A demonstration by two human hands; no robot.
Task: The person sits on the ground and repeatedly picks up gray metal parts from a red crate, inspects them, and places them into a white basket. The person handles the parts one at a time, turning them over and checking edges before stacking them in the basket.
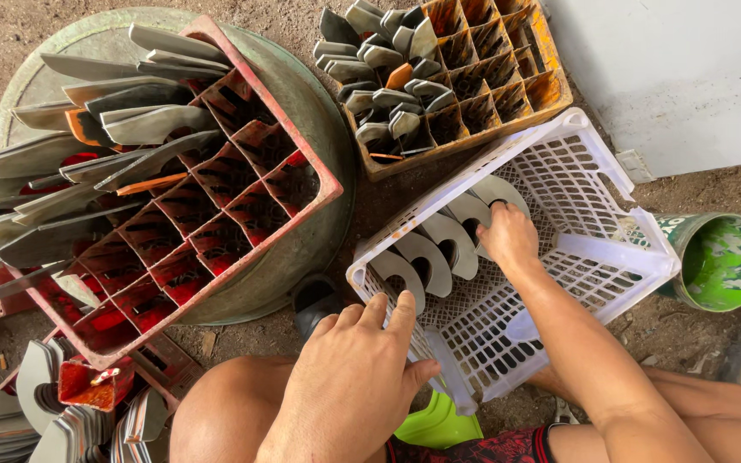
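Now, from the head camera, we judge the step in hand to be lining up curved grey metal blades (426, 257) inside the white plastic crate (598, 159). We count about 5 of them standing on edge in a row along the crate's left half. Our right hand (508, 236) reaches into the crate, its fingers bent down over the blade at the far end of the row (497, 190), touching it; whether they actually pinch it we cannot tell. Our left hand (353, 377) rests on the crate's near corner, fingers spread and loosely open, holding nothing, just beside the nearest blade. The next move seems to call for steadying the crate while the far blade settles upright. A red divided crate (242, 184) of long blades sits well apart at left, an orange one (473, 69) beyond
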